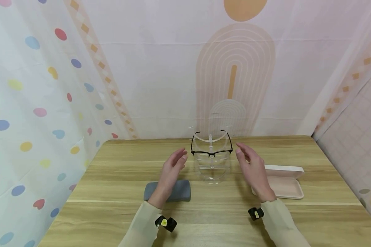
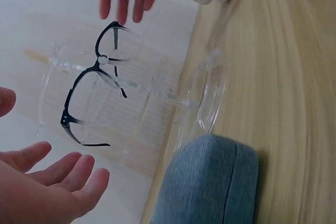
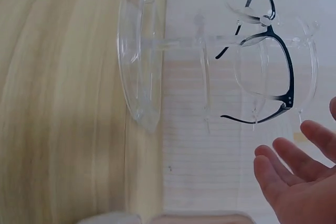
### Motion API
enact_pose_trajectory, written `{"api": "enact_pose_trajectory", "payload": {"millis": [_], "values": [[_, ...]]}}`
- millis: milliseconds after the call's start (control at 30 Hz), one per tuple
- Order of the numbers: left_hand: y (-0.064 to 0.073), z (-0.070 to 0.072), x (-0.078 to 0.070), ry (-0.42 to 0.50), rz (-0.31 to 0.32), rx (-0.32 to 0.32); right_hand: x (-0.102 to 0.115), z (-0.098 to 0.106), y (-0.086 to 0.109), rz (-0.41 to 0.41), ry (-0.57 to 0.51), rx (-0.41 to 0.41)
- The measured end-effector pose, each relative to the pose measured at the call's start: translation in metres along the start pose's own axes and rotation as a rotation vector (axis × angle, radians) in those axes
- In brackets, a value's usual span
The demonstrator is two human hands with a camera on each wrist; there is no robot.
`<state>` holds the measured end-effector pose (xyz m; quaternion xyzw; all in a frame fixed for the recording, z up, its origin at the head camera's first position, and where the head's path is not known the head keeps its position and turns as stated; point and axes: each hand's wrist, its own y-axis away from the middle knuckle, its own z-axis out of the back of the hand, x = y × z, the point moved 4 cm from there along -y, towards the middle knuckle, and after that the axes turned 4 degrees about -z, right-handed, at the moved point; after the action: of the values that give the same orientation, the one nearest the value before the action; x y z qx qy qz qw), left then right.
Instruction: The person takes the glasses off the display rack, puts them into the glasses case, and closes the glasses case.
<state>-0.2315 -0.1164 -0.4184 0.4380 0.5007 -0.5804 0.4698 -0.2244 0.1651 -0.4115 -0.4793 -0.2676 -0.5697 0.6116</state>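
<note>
A pair of black-framed eyeglasses (image 1: 211, 153) rests on a clear acrylic display stand (image 1: 212, 178), lenses facing me and temples running back. My left hand (image 1: 173, 168) is raised just left of the glasses, apart from them, its fingers loosely bent with nothing between them. On the other side my right hand (image 1: 253, 168) hovers close to the right hinge, also apart and holding nothing. In the left wrist view, the glasses (image 2: 94, 72) sit between both hands' fingertips. The right wrist view shows a gap between the glasses (image 3: 270, 32) and the right fingers (image 3: 283, 163).
A closed grey-blue glasses case (image 1: 180, 191) lies on the wooden table (image 1: 216, 219) beneath my left wrist. An open pale pink case (image 1: 285, 187) stands at the right, partly behind my right hand. A patterned curtain (image 1: 160, 75) hangs behind the table.
</note>
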Motion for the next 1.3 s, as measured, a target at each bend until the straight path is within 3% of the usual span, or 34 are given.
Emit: {"api": "enact_pose_trajectory", "payload": {"millis": [300,533,767,1067,1300], "values": [[-0.013,-0.007,0.007,0.206,0.132,-0.008,-0.004,-0.006,-0.007,-0.135,-0.063,0.064],[-0.021,-0.011,0.008,0.244,0.123,-0.029,-0.005,-0.011,-0.012,-0.185,-0.11,0.082],[-0.028,-0.013,0.007,0.282,0.127,-0.073,-0.005,-0.015,-0.019,-0.183,-0.15,0.077],[-0.033,-0.016,0.009,0.246,0.118,-0.102,-0.002,-0.017,-0.022,-0.178,-0.206,0.082],[-0.033,-0.018,0.01,0.281,0.102,-0.116,-0.002,-0.019,-0.023,-0.206,-0.256,0.098]]}}
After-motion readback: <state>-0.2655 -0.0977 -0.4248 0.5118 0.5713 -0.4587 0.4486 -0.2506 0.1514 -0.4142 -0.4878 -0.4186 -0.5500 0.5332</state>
